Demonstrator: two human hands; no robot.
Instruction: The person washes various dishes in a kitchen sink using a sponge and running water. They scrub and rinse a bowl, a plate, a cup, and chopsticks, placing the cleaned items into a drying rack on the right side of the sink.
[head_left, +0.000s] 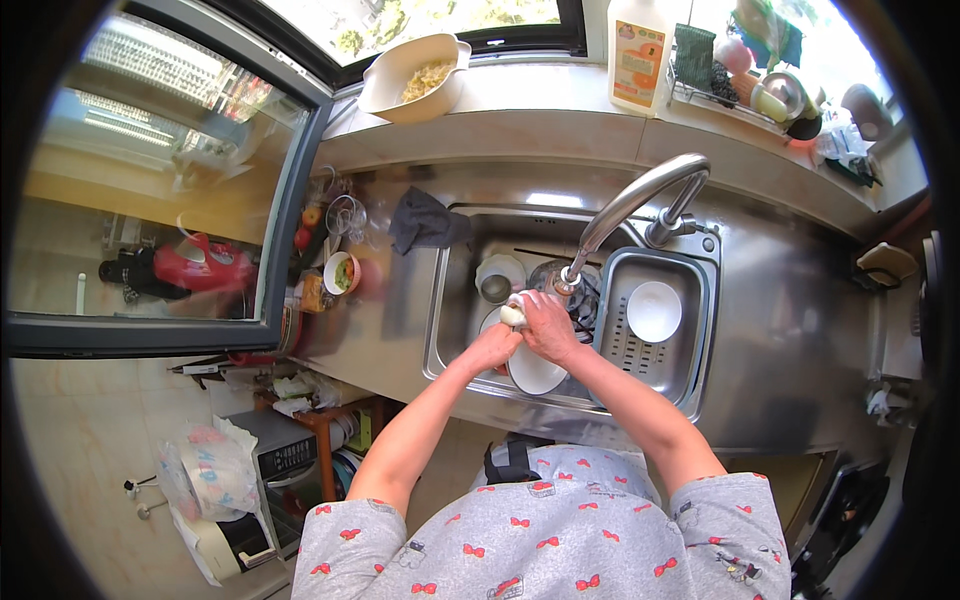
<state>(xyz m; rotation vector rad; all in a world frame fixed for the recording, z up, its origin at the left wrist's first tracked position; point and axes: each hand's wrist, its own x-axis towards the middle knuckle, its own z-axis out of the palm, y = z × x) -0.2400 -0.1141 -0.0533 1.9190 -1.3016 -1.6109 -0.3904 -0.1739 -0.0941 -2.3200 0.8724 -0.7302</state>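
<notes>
Over the left basin of a stainless steel sink (442, 330), my two hands are close together below the faucet (626, 196). My right hand (546, 324) is closed around a whitish cloth or sponge (513, 315). My left hand (495, 348) touches the same bundle from the lower left, its fingers bent; a white plate or bowl (537, 372) lies just beneath the hands. Farther back in the basin are a white scalloped dish (510, 266) and a small metal cup (496, 288). A white bowl (654, 311) rests in the perforated drain basket (615, 330) at the right.
A dark grey cloth (424, 221) hangs at the sink's left rim. A small bowl of chopped food (343, 273) stands farther left, near the open window frame (296, 217). On the sill are a cream container (412, 79), a large bottle (637, 56) and a loaded wire rack (727, 105).
</notes>
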